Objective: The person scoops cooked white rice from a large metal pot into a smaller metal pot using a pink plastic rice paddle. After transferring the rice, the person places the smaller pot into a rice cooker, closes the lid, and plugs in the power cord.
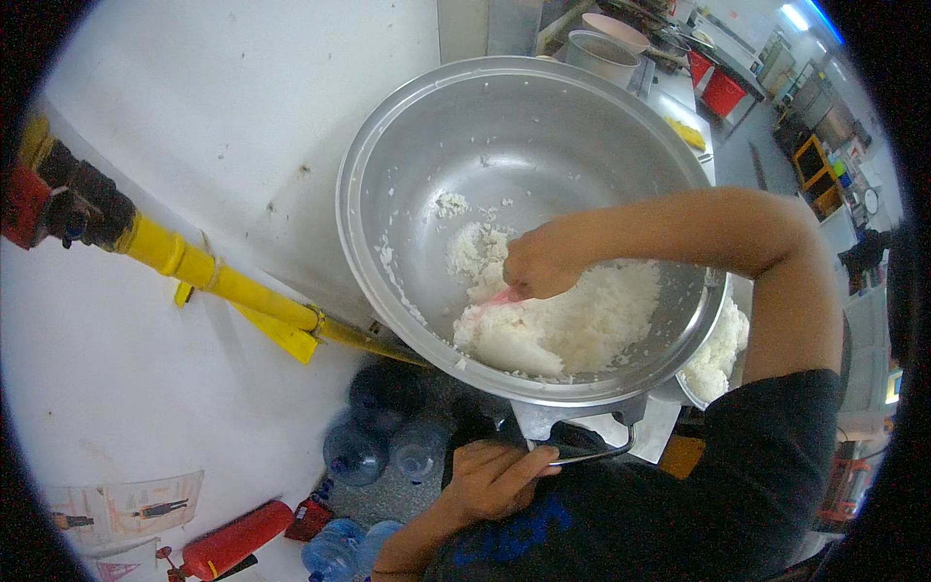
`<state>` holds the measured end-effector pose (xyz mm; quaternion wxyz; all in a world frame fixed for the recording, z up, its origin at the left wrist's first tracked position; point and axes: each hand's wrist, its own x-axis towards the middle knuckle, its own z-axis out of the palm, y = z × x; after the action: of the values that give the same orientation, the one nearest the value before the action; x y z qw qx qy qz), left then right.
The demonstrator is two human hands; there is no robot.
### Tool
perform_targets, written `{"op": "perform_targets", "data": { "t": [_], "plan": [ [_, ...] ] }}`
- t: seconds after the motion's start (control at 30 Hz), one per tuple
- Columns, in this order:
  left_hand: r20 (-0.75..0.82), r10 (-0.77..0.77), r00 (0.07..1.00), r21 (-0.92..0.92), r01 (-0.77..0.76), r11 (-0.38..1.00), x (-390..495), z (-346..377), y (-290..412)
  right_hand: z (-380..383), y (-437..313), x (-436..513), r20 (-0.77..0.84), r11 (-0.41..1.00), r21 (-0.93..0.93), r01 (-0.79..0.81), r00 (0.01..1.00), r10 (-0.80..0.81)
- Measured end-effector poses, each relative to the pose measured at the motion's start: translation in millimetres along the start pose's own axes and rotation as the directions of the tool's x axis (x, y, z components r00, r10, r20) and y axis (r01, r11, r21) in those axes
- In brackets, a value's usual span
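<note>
A wide metal pot [436,145] stands before me with cooked white rice [611,305] heaped along its near side. Inside it, my right hand [542,262] grips a pink utensil [498,297], perhaps a rice paddle; its lower end is hidden in the rice. My left hand [502,469] holds the wire handle [596,458] on the pot's near side. More rice [716,356] fills a metal container beside the pot, partly covered by my right arm. Loose grains cling to the pot's inner wall.
Along the white wall at left runs a yellow pipe [240,287]. Large plastic water bottles [356,451] stand on the floor below, near a red fire extinguisher [236,538]. Behind the pot are a smaller metal pot [604,58] and a yellow cloth-like item [685,134] on a counter.
</note>
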<state>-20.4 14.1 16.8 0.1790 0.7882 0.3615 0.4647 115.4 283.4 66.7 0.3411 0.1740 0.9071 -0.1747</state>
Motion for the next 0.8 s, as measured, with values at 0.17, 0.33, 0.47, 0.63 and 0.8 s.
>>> {"op": "perform_targets", "data": {
  "t": [0.17, 0.33, 0.47, 0.63, 0.8],
  "plan": [
    [0.011, -0.012, 1.000, 0.007, 0.012, 1.000, 2, 0, -1, 11, 18, -27, 0.296, 0.876, 0.433, -0.212, 0.951, 0.084],
    [0.002, -0.008, 1.000, 0.037, 0.008, 0.999, 5, 0, 0, 19, 27, -79, 0.252, 0.555, 0.800, -0.228, 0.967, 0.033],
    [0.067, -0.001, 0.998, 0.101, -0.006, 0.995, 1, -4, -2, 14, 36, -129, -0.271, 0.730, 0.668, 0.143, 0.961, 0.060],
    [-0.006, 0.018, 1.000, 0.103, -0.017, 0.995, -4, 0, -11, 51, 43, -246, -0.214, 0.571, 0.808, -0.147, 0.829, 0.517],
    [0.022, 0.075, 0.997, 0.047, -0.076, 0.996, -4, 0, -22, 145, 14, -352, -0.462, 0.624, 0.749, -0.223, 0.500, 0.733]
  ]
}}
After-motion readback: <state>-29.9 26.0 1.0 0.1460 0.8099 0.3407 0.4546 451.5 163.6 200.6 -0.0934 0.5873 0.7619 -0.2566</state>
